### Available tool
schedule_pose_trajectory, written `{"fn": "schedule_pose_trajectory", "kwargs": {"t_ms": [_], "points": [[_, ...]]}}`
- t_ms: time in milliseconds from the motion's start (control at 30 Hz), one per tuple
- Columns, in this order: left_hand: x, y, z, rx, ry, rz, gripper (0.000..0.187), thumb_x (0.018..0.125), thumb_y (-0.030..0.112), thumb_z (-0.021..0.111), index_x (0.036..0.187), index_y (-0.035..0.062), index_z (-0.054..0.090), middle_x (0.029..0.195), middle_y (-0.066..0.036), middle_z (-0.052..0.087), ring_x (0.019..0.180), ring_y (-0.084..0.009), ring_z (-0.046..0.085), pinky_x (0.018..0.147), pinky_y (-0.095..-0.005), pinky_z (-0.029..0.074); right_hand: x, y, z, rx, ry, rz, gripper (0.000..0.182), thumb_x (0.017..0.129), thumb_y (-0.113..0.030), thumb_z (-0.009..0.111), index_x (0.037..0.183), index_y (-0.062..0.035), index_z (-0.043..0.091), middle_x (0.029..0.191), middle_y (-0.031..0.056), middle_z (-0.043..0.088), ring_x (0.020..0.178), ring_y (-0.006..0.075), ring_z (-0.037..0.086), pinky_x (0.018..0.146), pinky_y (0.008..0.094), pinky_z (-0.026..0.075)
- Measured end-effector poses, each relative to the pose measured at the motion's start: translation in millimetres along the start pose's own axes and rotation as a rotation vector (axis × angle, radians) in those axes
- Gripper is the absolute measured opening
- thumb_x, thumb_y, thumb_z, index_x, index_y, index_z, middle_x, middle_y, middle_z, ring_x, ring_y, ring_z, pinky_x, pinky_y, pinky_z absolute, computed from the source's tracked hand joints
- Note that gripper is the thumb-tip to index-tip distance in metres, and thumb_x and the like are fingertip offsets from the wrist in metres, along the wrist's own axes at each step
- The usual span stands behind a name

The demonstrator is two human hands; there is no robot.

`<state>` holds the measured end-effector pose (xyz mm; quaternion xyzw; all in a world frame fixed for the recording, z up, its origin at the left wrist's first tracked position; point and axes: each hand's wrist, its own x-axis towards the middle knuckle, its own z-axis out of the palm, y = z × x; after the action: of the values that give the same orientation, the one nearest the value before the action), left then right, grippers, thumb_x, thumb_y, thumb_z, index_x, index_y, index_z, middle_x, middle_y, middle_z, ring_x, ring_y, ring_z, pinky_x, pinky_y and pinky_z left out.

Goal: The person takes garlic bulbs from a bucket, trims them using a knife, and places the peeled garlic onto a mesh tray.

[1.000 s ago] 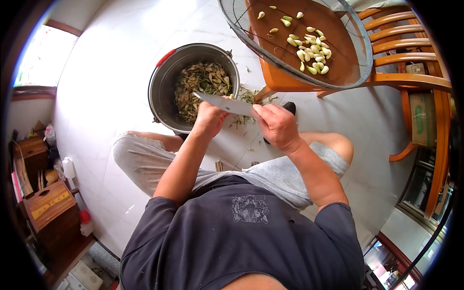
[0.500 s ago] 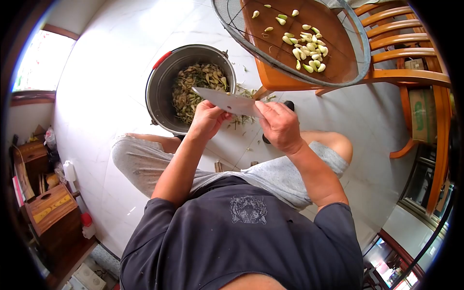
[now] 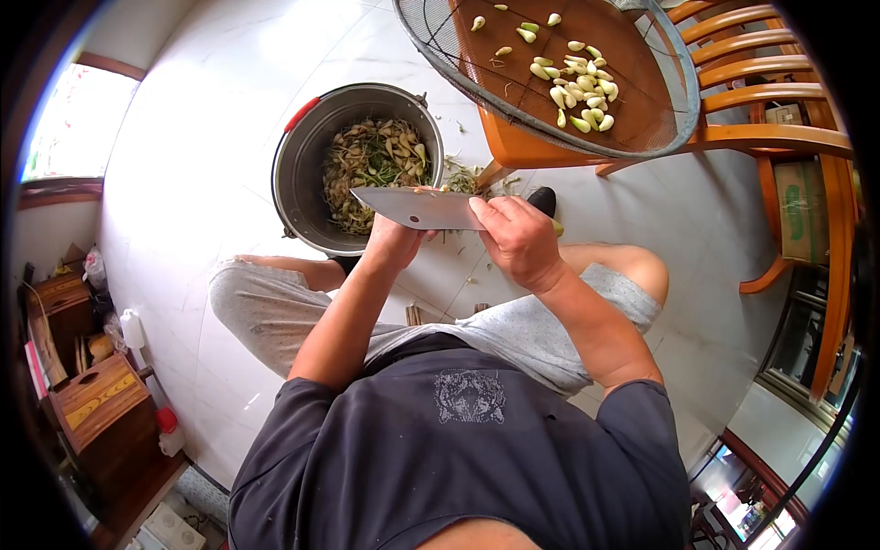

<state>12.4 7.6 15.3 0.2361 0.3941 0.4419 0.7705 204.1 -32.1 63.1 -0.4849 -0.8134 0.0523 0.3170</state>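
Note:
My right hand [image 3: 521, 238] is closed around the near end of a kitchen cleaver [image 3: 449, 210], its broad steel blade pointing left with a small hole near the tip. My left hand [image 3: 394, 242] is curled beneath the blade. Most of its fingers are hidden there, and what they pinch does not show. Small bits lie along the blade's upper edge. Just beyond my hands stands a metal bucket [image 3: 298, 188] with a red grip on its handle. Inside it are many small bulbs [image 3: 371, 160] with dry skins and green scraps.
At upper right, a round mesh sieve [image 3: 680, 124] rests on a wooden chair [image 3: 513, 147], carrying several peeled whitish-green bulbs [image 3: 583, 90]. Scraps [image 3: 467, 176] litter the tiled floor beside the bucket. A cardboard box [image 3: 803, 211] is at right, a wooden cabinet [image 3: 101, 403] at left.
The cleaver has shifted slightly left and down and now lies more level, covering more of my left fingers. My right hand has moved a little left with it.

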Motion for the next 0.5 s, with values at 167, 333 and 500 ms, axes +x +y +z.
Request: {"fn": "schedule_pose_trajectory", "kwargs": {"t_ms": [167, 333, 500], "points": [[-1, -2, -1, -0.032, 0.02, -0.01, 0.019, 0.089, 0.013, 0.053, 0.098, -0.0039, 0.057, 0.078, -0.009, 0.058, 0.062, -0.0122, 0.053, 0.05, -0.0223, 0.04, 0, -3, -1, 0.018, -0.016, 0.028, 0.026, 0.074, -0.004, 0.065, 0.099, -0.0016, 0.063, 0.078, 0.0091, 0.06, 0.07, 0.026, 0.059, 0.061, 0.0336, 0.049], [-3, 4, 5, 0.017, 0.001, -0.007, 0.013, 0.086, 0.008, 0.058, 0.093, -0.0033, 0.06, 0.073, -0.007, 0.058, 0.059, -0.0112, 0.052, 0.051, -0.0212, 0.04, -4, -2, 2, 0.016, -0.029, 0.111, 0.021, 0.077, -0.006, 0.063, 0.097, -0.0017, 0.063, 0.078, 0.0105, 0.06, 0.071, 0.0282, 0.059, 0.062, 0.0355, 0.049], [-8, 21, 11, 0.166, -0.017, 0.022, 0.015, 0.08, 0.007, 0.069, 0.09, -0.0033, 0.065, 0.069, -0.003, 0.059, 0.057, -0.0085, 0.051, 0.052, -0.0205, 0.04, -21, 33, 6, -0.046, -0.337, 0.597, 0.018, 0.083, -0.018, 0.054, 0.084, -0.0033, 0.064, 0.08, 0.0189, 0.062, 0.076, 0.0366, 0.06, 0.067, 0.045, 0.047]]}}
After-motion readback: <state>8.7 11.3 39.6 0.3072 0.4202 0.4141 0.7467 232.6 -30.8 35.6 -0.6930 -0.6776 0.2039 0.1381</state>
